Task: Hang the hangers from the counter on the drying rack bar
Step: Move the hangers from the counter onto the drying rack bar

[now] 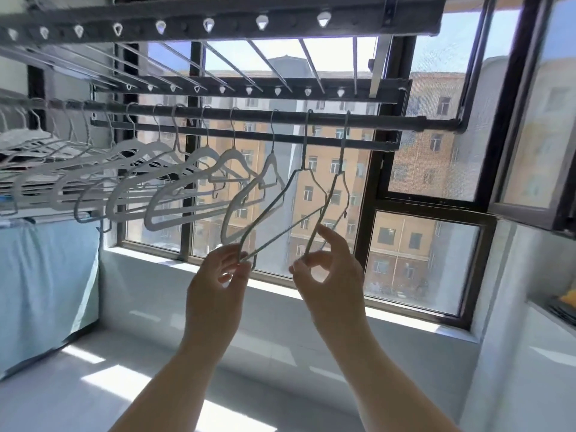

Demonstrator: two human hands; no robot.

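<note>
A dark drying rack bar point(405, 122) runs across the window at head height. Several white hangers point(174, 169) hang on it in a row to the left. Two thin wire hangers are hooked at the right end of the row. My left hand point(218, 285) pinches the lower corner of the left wire hanger point(280, 213). My right hand point(330, 272) pinches the lower end of the right wire hanger point(335, 194). Both hooks sit over the bar.
A second overhead rack with clip holes point(218, 26) hangs above. The window point(420, 260) and its white sill point(280, 294) lie straight ahead. A light blue cloth point(46, 275) hangs at the left. An open window pane point(530, 120) juts in at the right.
</note>
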